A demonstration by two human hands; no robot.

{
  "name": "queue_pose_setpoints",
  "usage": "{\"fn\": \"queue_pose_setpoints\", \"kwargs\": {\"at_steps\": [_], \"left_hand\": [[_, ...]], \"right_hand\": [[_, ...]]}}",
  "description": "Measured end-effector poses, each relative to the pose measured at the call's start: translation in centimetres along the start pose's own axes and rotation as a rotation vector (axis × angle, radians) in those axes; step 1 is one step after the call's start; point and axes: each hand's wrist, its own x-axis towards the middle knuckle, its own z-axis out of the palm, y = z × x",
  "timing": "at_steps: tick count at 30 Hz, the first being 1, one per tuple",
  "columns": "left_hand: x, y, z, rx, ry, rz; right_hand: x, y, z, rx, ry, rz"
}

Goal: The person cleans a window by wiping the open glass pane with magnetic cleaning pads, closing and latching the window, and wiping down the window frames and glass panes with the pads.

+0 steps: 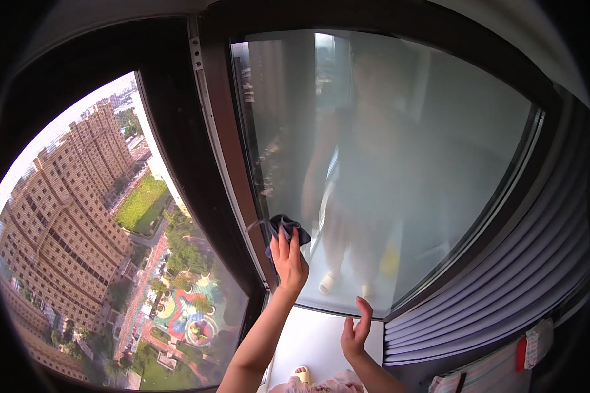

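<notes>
A dark navy cloth (pixel 297 236) is bunched under my left hand (pixel 288 265), whose fingers press it against the lower left of the glass pane (pixel 439 177), beside the pane's dark brown frame (pixel 250 190). A thin pale strand sticks out to the left of the cloth. My right hand (pixel 355 334) holds nothing. It hovers lower down, its thumb apart from the raised fingers, in front of the pane's bottom edge.
On the left, a window opening (pixel 92 223) looks down on tall buildings and a colourful playground (pixel 193 314). White flooring (pixel 301 337) and a slippered foot (pixel 301 374) lie below. Pleated grey curtain (pixel 478 314) and striped fabric (pixel 485 373) are at lower right. The glass reflects a standing person.
</notes>
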Motion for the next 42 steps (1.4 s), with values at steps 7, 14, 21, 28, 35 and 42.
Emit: {"fn": "queue_pose_setpoints", "kwargs": {"at_steps": [7, 14, 21, 28, 35, 42], "left_hand": [[6.8, 9.7, 2.5, -0.047, 0.363, 0.077], [-8.2, 13.3, 7.9, -0.198, -0.135, 0.441], [3.4, 13.8, 4.4, -0.084, 0.281, -0.071], [-3.3, 24.9, 11.5, -0.091, 0.269, 0.177], [-7.4, 27.2, 11.7, -0.294, -0.004, 0.280], [3.9, 36.5, 11.0, -0.309, 0.201, 0.244]], "right_hand": [[1.2, 1.5, -3.8, -0.013, 0.048, -0.043], [4.0, 2.9, -8.8, 0.005, 0.106, -0.065], [5.3, 4.7, -13.4, 0.010, 0.082, -0.065], [5.6, 5.9, -19.0, -0.093, 0.091, -0.078], [5.6, 6.4, -22.2, -0.053, 0.080, -0.076], [6.2, 6.3, -22.6, 0.086, 0.098, -0.101]]}}
